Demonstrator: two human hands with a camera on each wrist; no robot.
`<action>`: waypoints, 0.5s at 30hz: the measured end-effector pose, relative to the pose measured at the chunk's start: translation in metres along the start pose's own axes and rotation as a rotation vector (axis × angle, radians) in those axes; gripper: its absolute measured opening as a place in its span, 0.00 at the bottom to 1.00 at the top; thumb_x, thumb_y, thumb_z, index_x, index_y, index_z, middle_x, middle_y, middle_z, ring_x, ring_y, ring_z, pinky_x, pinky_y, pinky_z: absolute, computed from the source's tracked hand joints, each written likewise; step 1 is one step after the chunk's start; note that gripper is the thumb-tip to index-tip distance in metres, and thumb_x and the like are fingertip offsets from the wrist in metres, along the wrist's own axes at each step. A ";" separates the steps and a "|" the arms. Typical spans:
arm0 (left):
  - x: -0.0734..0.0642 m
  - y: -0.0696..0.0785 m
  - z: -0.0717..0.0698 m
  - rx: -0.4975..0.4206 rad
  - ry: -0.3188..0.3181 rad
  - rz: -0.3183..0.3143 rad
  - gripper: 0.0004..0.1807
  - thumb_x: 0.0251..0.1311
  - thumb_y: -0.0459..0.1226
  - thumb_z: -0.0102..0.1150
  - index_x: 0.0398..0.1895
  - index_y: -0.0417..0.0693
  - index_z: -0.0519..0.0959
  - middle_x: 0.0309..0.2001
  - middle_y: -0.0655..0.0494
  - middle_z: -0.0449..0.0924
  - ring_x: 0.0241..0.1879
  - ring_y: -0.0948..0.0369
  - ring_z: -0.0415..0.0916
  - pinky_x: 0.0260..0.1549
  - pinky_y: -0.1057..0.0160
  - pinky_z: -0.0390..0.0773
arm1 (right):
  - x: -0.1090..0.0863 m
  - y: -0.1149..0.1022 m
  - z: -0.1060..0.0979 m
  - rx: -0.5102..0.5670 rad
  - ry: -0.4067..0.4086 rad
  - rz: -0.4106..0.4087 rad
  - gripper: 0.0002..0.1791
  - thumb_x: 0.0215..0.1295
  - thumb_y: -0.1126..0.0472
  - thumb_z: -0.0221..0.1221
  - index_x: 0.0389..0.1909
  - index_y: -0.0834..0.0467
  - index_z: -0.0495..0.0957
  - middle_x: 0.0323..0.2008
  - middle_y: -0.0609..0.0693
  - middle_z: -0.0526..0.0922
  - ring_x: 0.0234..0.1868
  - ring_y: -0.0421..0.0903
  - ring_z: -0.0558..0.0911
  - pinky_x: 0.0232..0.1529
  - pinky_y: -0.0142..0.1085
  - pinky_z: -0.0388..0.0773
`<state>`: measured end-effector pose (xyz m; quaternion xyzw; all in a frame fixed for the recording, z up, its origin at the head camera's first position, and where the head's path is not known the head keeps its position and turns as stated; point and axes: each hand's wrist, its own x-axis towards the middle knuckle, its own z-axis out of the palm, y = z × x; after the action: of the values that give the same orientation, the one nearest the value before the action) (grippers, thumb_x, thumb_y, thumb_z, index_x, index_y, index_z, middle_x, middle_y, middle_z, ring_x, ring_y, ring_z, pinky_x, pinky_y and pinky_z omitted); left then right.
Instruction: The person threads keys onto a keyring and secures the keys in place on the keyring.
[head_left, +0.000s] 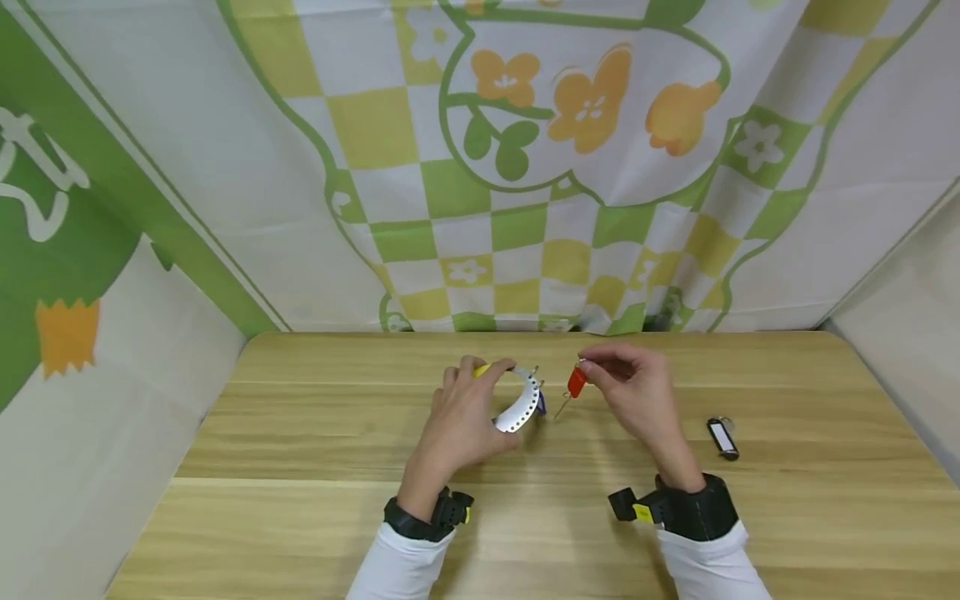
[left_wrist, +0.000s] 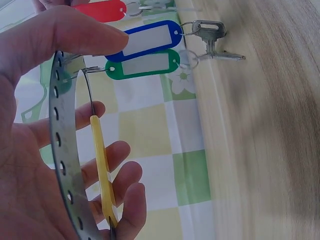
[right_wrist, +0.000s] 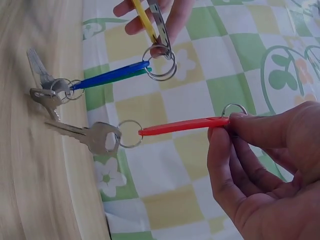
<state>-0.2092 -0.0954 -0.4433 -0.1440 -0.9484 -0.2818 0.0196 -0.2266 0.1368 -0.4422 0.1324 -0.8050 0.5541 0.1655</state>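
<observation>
My left hand grips a curved metal key holder with a row of holes and a yellow part. Blue and green key tags hang by rings from the holder; each carries a key. The thumb of that hand lies against the blue tag in the left wrist view. To the right, my right hand pinches a red key tag at its ring end, between thumb and fingers. From its other end a silver key dangles on a ring. The red tag is apart from the holder.
A black key tag with a white label lies on the wooden table, right of my right hand. Behind the table's far edge hangs a green, yellow and white patterned curtain.
</observation>
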 end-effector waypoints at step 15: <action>0.000 0.000 -0.001 0.007 0.004 0.000 0.50 0.34 0.42 0.85 0.69 0.56 0.74 0.62 0.39 0.69 0.57 0.41 0.67 0.47 0.41 0.72 | 0.000 -0.002 0.005 -0.078 -0.039 -0.012 0.07 0.62 0.74 0.67 0.40 0.66 0.87 0.34 0.56 0.87 0.32 0.44 0.85 0.34 0.27 0.79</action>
<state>-0.2097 -0.0962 -0.4424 -0.1435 -0.9494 -0.2786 0.0222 -0.2268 0.1319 -0.4421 0.1417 -0.8283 0.5185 0.1582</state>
